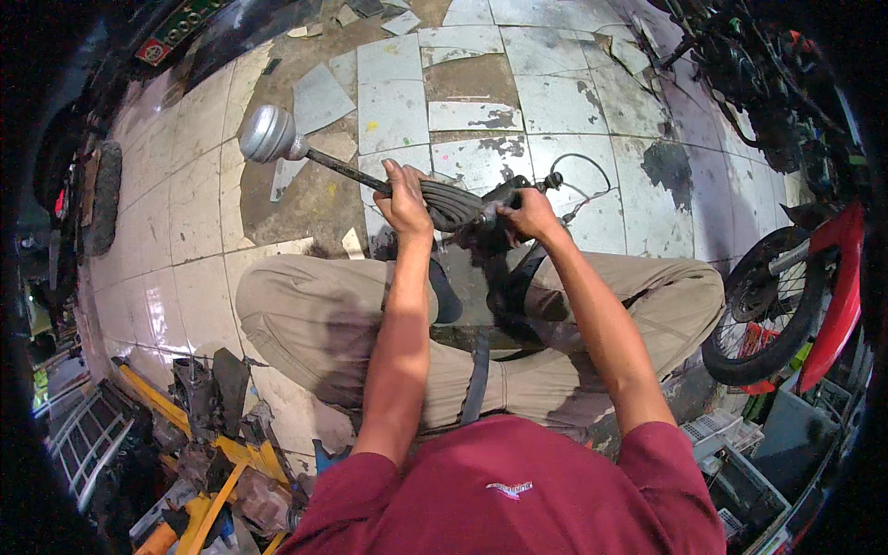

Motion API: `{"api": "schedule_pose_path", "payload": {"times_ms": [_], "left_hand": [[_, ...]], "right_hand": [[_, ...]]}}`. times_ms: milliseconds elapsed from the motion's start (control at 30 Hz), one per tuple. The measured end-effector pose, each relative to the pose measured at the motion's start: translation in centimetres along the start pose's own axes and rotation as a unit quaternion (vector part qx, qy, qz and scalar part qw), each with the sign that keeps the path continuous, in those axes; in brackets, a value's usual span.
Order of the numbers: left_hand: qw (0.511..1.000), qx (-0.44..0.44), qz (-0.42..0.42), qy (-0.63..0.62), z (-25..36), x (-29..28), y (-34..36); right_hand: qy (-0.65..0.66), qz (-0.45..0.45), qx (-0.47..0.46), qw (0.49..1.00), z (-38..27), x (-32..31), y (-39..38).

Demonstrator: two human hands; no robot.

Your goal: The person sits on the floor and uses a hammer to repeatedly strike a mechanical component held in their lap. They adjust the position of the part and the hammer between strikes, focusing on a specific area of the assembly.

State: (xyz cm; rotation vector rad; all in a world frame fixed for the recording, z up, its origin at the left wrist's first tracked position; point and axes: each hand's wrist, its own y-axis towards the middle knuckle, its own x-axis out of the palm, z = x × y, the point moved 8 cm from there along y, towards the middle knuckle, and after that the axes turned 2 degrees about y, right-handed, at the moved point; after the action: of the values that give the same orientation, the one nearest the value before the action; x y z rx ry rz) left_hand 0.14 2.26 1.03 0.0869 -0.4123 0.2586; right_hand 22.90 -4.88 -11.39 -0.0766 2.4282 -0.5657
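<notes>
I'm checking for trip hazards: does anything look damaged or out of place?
Yes: the tiled floor ahead is damaged, with broken tiles around bare brown patches; one grey tile piece at left lies askew, out of line with the grid.

The left arm (400, 342) reaches ahead, and the left hand (404, 202) is curled in a grip, fingers (392, 170) pointing away. The right arm (597, 310) slants in, the right hand (532, 218) curled too. I can see both legs (314, 301) folded, knees (261, 282) wide apart.
</notes>
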Motion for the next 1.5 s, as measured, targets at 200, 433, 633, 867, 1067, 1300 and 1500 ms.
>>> {"api": "schedule_pose_path", "payload": {"times_ms": [200, 433, 633, 867, 1067, 1300, 1500], "left_hand": [[1.0, -0.003, 0.0, -0.022, -1.0, -2.6, 1.6], [0.998, -0.005, -0.003, -0.065, -1.4, -4.2, 2.8], [0.999, 0.007, -0.018, 0.04, -1.7, -4.2, 2.4], [0.97, -0.02, -0.149, 0.193, -4.8, -4.5, 0.6], [0.952, -0.035, -0.11, 0.284, -4.7, -5.3, -0.5], [0.958, -0.059, 0.046, 0.278, -5.1, -6.5, -0.5], [0.95, -0.116, 0.059, 0.284, -6.3, -6.5, 0.0]], "right_hand": [[0.072, 0.24, -0.005, 0.968, -0.7, -1.5, -3.4], [0.054, 0.32, -0.056, 0.944, -1.9, 2.9, -3.4], [0.058, 0.349, -0.031, 0.935, -2.0, 4.1, -5.6], [0.026, 0.32, -0.076, 0.944, -3.0, 3.9, -4.5], [-0.013, 0.302, -0.085, 0.949, -4.1, 4.6, -5.1], [0.033, 0.343, -0.158, 0.925, -4.8, 5.8, -6.5], [-0.005, 0.346, -0.044, 0.937, -3.1, 3.8, -2.8]]}}
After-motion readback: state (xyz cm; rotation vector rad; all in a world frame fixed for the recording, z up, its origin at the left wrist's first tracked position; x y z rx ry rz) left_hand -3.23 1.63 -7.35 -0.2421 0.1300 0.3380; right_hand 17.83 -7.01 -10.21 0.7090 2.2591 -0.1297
